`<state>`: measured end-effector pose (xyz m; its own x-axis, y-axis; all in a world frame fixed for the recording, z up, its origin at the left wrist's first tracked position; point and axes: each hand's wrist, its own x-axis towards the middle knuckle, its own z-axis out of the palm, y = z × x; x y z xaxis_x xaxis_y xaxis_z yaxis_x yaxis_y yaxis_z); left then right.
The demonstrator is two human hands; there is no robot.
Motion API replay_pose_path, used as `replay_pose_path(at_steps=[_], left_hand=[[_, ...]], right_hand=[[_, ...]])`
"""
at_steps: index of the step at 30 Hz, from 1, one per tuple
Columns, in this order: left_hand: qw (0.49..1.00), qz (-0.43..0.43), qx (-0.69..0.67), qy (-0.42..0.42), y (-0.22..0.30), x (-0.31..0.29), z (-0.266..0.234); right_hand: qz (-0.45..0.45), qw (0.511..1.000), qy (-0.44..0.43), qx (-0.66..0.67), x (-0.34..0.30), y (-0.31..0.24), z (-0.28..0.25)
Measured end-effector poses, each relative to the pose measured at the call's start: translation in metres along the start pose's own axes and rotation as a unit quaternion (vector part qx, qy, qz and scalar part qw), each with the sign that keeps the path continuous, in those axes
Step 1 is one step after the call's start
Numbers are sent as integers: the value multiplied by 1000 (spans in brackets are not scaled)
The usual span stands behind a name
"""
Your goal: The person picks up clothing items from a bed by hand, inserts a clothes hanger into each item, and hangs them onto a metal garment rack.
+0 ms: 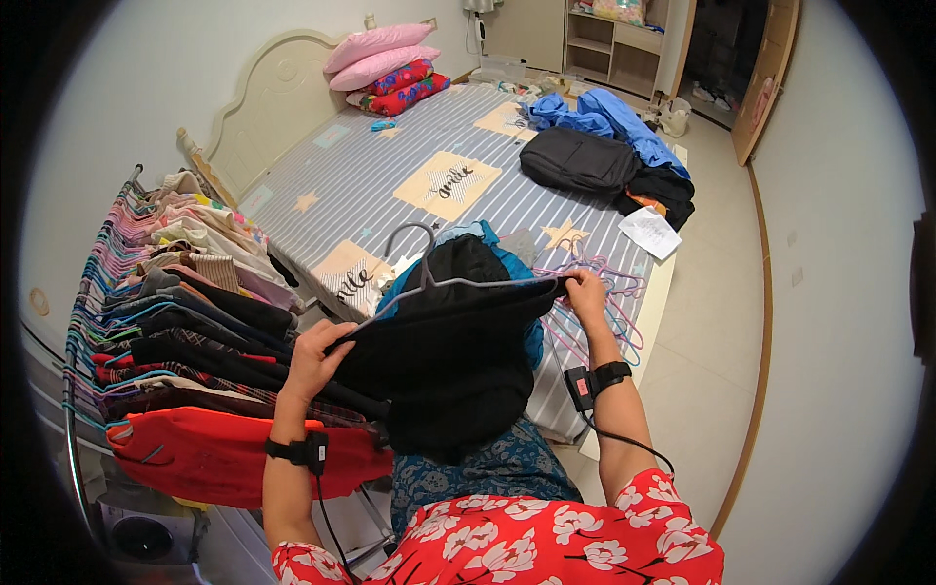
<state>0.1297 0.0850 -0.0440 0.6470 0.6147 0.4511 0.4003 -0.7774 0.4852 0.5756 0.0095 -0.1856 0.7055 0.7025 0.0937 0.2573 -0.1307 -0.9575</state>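
A black garment [448, 366] hangs in front of me on a grey-purple hanger [426, 263] whose hook points up. My left hand [317, 353] pinches the garment at the hanger's left end. At the other end, my right hand [585, 294] grips the garment's right corner. What kind of garment it is cannot be made out. Behind it, on the near edge of the bed, lies a pile of teal and black clothes [507, 261], partly hidden. Several loose pink and purple hangers [609, 292] lie just beyond my right hand.
A clothes rack [70, 429] full of hung clothes stands at the left, a red garment [234, 453] nearest me. On the striped bed [361, 190] are a black backpack [575, 159], blue clothes [624, 122], a white paper [650, 232] and stacked pink pillows [385, 63]. A wall runs along the right.
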Motion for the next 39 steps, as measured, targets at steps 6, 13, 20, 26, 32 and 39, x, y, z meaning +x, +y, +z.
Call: replay_pose_path(at_steps=[6,13,20,26,32,39], left_hand=[[998,-9,47,48,23,-5,11],[980,-64,-20,185,35,-26,-21],[936,-121,6,331,83,-72,-65],[908,-161,152,355,158,-126,-123],[824,-188,314,433,169,-188,-169],[735,-213,332,552,119,-272,-227]], right_hand=[[-202,978,-36,-29,-21,-73,17],[-206,964,-77,151,-23,-104,35],[-106,880,-425,184,-105,-106,105],[-52,731,-672,107,-201,-185,107],[-163,624,-759,84,-264,-260,111],[-364,532,-755,122,-327,-283,147]])
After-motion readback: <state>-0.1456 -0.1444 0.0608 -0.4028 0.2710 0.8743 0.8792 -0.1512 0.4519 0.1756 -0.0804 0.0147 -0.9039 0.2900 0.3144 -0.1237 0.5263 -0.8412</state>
